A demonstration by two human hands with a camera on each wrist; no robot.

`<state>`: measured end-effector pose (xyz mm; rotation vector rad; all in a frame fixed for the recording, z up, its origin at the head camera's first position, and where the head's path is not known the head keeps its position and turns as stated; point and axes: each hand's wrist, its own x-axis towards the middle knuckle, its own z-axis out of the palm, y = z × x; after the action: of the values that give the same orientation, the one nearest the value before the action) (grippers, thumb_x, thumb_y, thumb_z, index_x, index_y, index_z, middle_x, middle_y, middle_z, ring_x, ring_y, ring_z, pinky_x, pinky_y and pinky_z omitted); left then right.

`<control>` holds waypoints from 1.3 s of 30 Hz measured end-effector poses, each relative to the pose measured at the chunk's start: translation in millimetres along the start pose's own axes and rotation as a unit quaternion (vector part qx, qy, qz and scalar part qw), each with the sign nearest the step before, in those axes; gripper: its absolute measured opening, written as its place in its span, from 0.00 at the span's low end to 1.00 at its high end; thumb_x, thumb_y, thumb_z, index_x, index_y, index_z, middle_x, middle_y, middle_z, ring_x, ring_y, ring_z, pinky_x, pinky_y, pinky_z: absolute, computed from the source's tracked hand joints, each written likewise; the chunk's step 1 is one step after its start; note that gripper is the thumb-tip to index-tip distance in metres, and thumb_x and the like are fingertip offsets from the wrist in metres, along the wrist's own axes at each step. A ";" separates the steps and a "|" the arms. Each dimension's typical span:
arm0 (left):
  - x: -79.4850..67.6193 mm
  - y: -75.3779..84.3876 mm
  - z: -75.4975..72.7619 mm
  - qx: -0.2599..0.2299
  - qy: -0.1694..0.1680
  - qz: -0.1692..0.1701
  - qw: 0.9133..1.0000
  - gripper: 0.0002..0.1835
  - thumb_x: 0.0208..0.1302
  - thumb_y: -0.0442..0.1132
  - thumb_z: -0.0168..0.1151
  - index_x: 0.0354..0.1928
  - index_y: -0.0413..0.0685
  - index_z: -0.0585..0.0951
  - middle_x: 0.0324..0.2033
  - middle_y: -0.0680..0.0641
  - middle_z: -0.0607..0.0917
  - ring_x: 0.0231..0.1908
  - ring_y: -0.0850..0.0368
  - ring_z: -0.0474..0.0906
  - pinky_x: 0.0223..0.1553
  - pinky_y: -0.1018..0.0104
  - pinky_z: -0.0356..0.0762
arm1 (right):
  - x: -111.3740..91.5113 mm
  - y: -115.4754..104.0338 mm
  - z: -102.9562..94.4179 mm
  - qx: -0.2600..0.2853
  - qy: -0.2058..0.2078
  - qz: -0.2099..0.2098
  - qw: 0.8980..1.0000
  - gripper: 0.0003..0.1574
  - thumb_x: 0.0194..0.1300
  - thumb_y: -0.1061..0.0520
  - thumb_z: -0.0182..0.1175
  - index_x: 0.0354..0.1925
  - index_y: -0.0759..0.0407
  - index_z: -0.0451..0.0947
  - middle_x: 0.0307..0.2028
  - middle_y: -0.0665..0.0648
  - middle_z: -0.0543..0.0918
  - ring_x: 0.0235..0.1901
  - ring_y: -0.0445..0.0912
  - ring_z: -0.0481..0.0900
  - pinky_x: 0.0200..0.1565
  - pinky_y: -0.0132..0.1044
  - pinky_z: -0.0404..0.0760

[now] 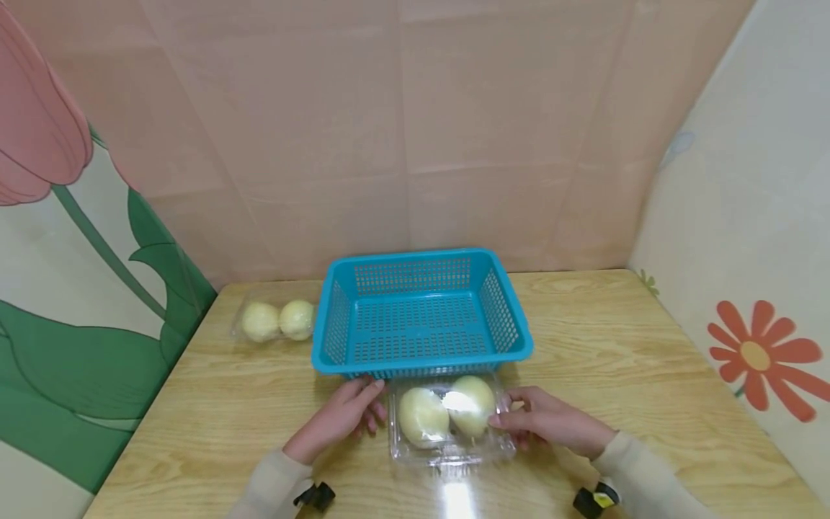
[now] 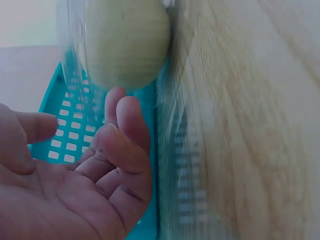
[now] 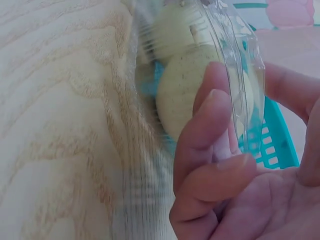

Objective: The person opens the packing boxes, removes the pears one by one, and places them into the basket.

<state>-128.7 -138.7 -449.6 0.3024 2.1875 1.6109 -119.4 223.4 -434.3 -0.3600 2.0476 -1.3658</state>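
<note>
A clear plastic clamshell box (image 1: 447,450) with two pale yellow round fruits (image 1: 424,417) lies in front of the blue basket (image 1: 421,366), close to its near wall. My right hand (image 1: 551,418) grips the box's right edge, thumb on top and fingers low at the side. In the right wrist view the clear box wall (image 3: 235,75) stands between that thumb and the bent fingers (image 3: 210,125). Beside the box's left end is my left hand (image 1: 344,414), its fingers loosely bent. The left wrist view shows these fingers (image 2: 132,125) below a fruit (image 2: 127,45), holding nothing.
Another clear box with two pale fruits (image 1: 261,321) stands at the back left, next to the basket's left side. Wood-grain table (image 1: 622,346) extends to both sides. A pink backdrop (image 1: 402,144) rises behind, with flower-printed panels (image 1: 726,216) left and right.
</note>
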 end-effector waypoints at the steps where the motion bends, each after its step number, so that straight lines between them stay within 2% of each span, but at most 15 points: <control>1: -1.7 0.1 0.5 0.001 -0.002 0.001 1.000 0.21 0.80 0.48 0.44 0.54 0.34 0.73 0.34 0.40 0.84 0.26 0.53 0.79 0.20 0.65 0.73 | -0.6 0.1 1.1 0.004 0.003 0.001 1.000 0.19 0.71 0.46 0.59 0.40 0.62 0.75 0.23 0.53 0.79 0.21 0.42 0.72 0.20 0.30 0.66; 5: -8.1 1.1 3.2 -0.009 -0.018 0.008 1.000 0.17 0.79 0.41 0.44 0.54 0.32 0.73 0.34 0.40 0.85 0.27 0.53 0.79 0.21 0.67 0.72 | -2.8 -0.5 5.2 0.017 0.013 0.002 1.000 0.19 0.71 0.45 0.59 0.38 0.61 0.74 0.22 0.54 0.79 0.20 0.42 0.71 0.20 0.30 0.65; 11: -12.9 -2.1 5.3 -0.045 -0.022 0.008 0.999 0.16 0.78 0.37 0.45 0.58 0.30 0.70 0.34 0.42 0.83 0.27 0.55 0.78 0.22 0.70 0.73 | -2.5 -2.5 9.0 0.020 0.025 0.007 0.999 0.21 0.70 0.44 0.60 0.38 0.61 0.74 0.22 0.54 0.79 0.20 0.43 0.70 0.20 0.30 0.65; 21: -6.4 -6.9 4.2 -0.054 0.002 0.001 0.999 0.18 0.74 0.36 0.53 0.59 0.32 0.70 0.32 0.44 0.84 0.27 0.57 0.77 0.22 0.70 0.73 | 5.5 -3.6 8.2 0.013 0.040 0.010 0.999 0.23 0.69 0.42 0.61 0.40 0.62 0.74 0.22 0.54 0.79 0.20 0.43 0.70 0.21 0.30 0.66; 26: -4.4 -7.1 4.7 -0.053 0.021 -0.003 0.998 0.18 0.73 0.35 0.55 0.60 0.33 0.70 0.31 0.47 0.84 0.27 0.56 0.77 0.22 0.70 0.73 | 7.9 -4.9 8.6 0.003 0.051 0.013 0.999 0.24 0.69 0.41 0.60 0.39 0.62 0.74 0.22 0.54 0.80 0.19 0.43 0.70 0.21 0.31 0.67; 32: -5.4 -7.0 8.2 -0.065 0.027 0.000 0.998 0.20 0.72 0.32 0.55 0.62 0.32 0.69 0.31 0.45 0.84 0.28 0.55 0.78 0.22 0.69 0.74 | 9.7 -3.0 10.3 0.003 0.066 0.021 0.998 0.25 0.68 0.40 0.61 0.39 0.61 0.73 0.23 0.55 0.80 0.22 0.45 0.74 0.23 0.33 0.70; 34: -9.1 -6.8 9.7 -0.079 0.023 -0.010 0.997 0.22 0.72 0.34 0.55 0.63 0.32 0.68 0.32 0.46 0.85 0.28 0.55 0.78 0.22 0.69 0.74 | 10.5 -2.7 11.6 -0.004 0.081 0.019 0.997 0.24 0.68 0.41 0.62 0.39 0.61 0.73 0.25 0.56 0.81 0.24 0.46 0.76 0.25 0.36 0.75; 36: -13.9 -7.8 11.1 -0.094 0.011 -0.023 0.995 0.24 0.72 0.37 0.56 0.64 0.31 0.67 0.31 0.45 0.84 0.27 0.56 0.78 0.23 0.70 0.74 | 10.2 -4.9 13.9 -0.034 0.114 0.016 0.993 0.26 0.66 0.40 0.64 0.40 0.62 0.73 0.25 0.56 0.81 0.26 0.47 0.78 0.28 0.38 0.77; 37: -16.3 -8.1 11.5 -0.101 0.004 -0.031 0.994 0.24 0.72 0.38 0.56 0.64 0.31 0.67 0.30 0.45 0.84 0.27 0.57 0.77 0.23 0.70 0.74 | 9.7 -7.7 15.5 -0.060 0.139 0.016 0.988 0.28 0.65 0.39 0.65 0.42 0.61 0.72 0.26 0.56 0.80 0.26 0.47 0.77 0.28 0.39 0.77; 39: -20.5 -9.0 12.3 -0.114 -0.014 -0.044 0.992 0.25 0.72 0.40 0.56 0.63 0.31 0.67 0.29 0.45 0.84 0.26 0.57 0.77 0.23 0.70 0.75 | 8.6 -13.7 19.7 -0.126 0.196 0.008 0.972 0.31 0.61 0.36 0.67 0.44 0.60 0.73 0.25 0.54 0.79 0.25 0.46 0.76 0.28 0.39 0.76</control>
<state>-104.3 -139.2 -457.3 0.1574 1.9438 1.7755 -114.9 198.7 -430.0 -0.1904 2.5558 -1.2422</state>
